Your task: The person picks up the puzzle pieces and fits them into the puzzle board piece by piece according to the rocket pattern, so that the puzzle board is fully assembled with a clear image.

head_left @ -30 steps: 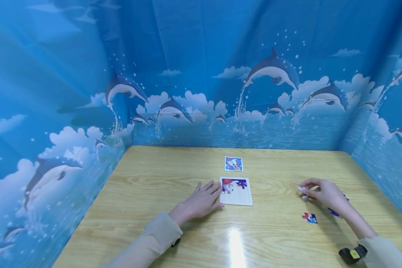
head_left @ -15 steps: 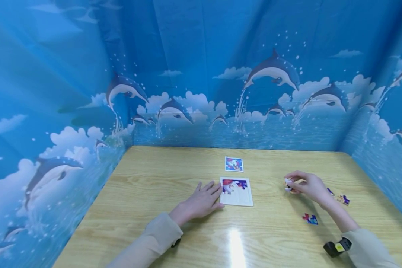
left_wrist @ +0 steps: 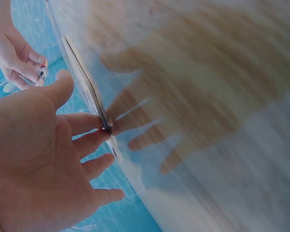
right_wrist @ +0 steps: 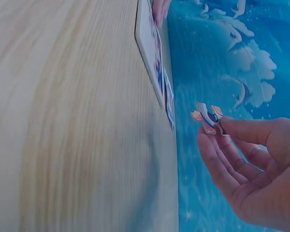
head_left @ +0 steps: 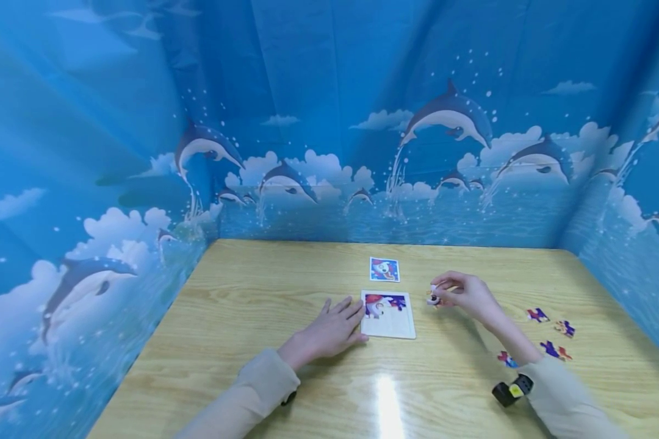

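Note:
A square white puzzle tray point(head_left: 392, 326) lies mid-table, with joined puzzle pieces point(head_left: 381, 303) filling its upper left part. My left hand point(head_left: 334, 329) has its fingers spread straight, fingertips at the tray's left edge; the left wrist view shows the fingertips point(left_wrist: 105, 126) right at that edge. To the right of the tray, my right hand point(head_left: 467, 297) pinches a puzzle piece point(right_wrist: 209, 117) between thumb and fingers, held above the table. The piece is white, orange and dark, with knobs on its sides. A small picture card point(head_left: 384, 269) of a white cartoon animal lies behind the tray.
Several loose puzzle pieces point(head_left: 550, 349) lie on the wooden table point(head_left: 263, 274) at the right, one partly behind the right forearm. A blue dolphin-print curtain point(head_left: 318, 134) closes off the back and sides. Light glares on the table's front middle.
My right hand has carried the puzzle piece leftward from the loose pieces toward the tray, uncovering pieces that lay behind the arm. My left hand stays at the tray's edge.

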`<control>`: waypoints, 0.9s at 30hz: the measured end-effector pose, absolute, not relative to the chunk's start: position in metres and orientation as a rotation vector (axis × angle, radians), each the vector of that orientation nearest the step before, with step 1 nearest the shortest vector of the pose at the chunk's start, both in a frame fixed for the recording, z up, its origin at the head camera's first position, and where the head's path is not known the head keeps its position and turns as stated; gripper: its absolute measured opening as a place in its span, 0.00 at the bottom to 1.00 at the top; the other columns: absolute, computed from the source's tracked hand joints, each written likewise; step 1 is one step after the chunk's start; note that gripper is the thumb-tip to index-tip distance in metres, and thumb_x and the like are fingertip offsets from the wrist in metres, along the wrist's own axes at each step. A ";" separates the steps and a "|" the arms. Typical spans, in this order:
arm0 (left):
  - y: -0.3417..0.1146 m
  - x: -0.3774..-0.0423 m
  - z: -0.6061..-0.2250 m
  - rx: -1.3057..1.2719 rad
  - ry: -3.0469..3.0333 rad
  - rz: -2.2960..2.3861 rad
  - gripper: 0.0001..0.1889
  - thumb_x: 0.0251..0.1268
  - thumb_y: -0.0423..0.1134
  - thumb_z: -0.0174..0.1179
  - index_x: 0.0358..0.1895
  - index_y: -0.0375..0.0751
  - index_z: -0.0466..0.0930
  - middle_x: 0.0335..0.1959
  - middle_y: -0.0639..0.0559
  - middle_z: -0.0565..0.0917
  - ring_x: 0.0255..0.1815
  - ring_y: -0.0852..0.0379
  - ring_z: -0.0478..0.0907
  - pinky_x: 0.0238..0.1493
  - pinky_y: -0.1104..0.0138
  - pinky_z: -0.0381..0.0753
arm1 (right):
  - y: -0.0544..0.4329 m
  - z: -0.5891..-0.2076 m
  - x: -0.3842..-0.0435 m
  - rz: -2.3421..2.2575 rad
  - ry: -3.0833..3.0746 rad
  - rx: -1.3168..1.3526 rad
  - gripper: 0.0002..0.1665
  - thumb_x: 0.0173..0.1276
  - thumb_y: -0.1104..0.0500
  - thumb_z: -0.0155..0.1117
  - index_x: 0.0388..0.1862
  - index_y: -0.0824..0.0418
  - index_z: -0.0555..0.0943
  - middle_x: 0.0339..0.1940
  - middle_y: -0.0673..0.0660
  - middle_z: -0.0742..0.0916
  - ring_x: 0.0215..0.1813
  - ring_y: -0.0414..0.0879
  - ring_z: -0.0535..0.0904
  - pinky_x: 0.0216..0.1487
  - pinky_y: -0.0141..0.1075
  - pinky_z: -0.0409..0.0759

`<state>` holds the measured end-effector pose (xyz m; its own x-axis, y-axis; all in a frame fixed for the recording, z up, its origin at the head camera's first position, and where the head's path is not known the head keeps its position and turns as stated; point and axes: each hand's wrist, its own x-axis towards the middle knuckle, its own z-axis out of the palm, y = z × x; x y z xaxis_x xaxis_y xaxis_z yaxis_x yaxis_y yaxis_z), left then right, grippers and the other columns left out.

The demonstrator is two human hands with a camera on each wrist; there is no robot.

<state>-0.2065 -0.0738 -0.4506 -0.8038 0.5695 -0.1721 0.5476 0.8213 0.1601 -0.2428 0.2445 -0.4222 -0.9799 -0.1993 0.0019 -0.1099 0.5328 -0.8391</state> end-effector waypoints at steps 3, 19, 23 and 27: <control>-0.073 -0.206 -0.450 0.863 2.790 0.159 0.37 0.78 0.63 0.42 0.81 0.46 0.53 0.83 0.52 0.52 0.83 0.48 0.46 0.80 0.41 0.44 | 0.233 -0.423 -0.246 -1.480 2.647 -0.304 0.17 0.70 0.64 0.68 0.53 0.74 0.80 0.41 0.66 0.88 0.37 0.52 0.88 0.39 0.46 0.89; -0.073 -0.206 -0.451 0.859 2.796 0.145 0.38 0.78 0.63 0.43 0.81 0.45 0.54 0.83 0.52 0.52 0.83 0.47 0.47 0.79 0.40 0.45 | 0.181 -0.442 -0.255 -1.492 2.556 -0.434 0.14 0.66 0.68 0.69 0.49 0.73 0.83 0.35 0.59 0.88 0.32 0.43 0.86 0.34 0.37 0.89; -0.074 -0.206 -0.451 0.868 2.799 0.148 0.38 0.78 0.63 0.42 0.81 0.45 0.53 0.82 0.51 0.52 0.83 0.47 0.47 0.79 0.40 0.45 | 0.172 -0.446 -0.258 -1.398 2.580 -0.422 0.11 0.64 0.70 0.71 0.46 0.71 0.85 0.34 0.59 0.87 0.32 0.44 0.85 0.33 0.36 0.89; -0.074 -0.207 -0.451 0.876 2.803 0.150 0.38 0.78 0.63 0.42 0.81 0.45 0.53 0.82 0.51 0.52 0.83 0.46 0.47 0.79 0.40 0.45 | 0.166 -0.447 -0.260 -1.273 2.658 -0.430 0.09 0.62 0.69 0.73 0.42 0.67 0.86 0.32 0.56 0.86 0.31 0.43 0.82 0.31 0.33 0.86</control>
<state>-0.2066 -0.0738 -0.4507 -0.8039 0.5727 -0.1606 0.5523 0.8190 0.1557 -0.2596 0.1658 -0.4475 -0.9454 -0.3253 -0.0222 -0.1866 0.5956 -0.7813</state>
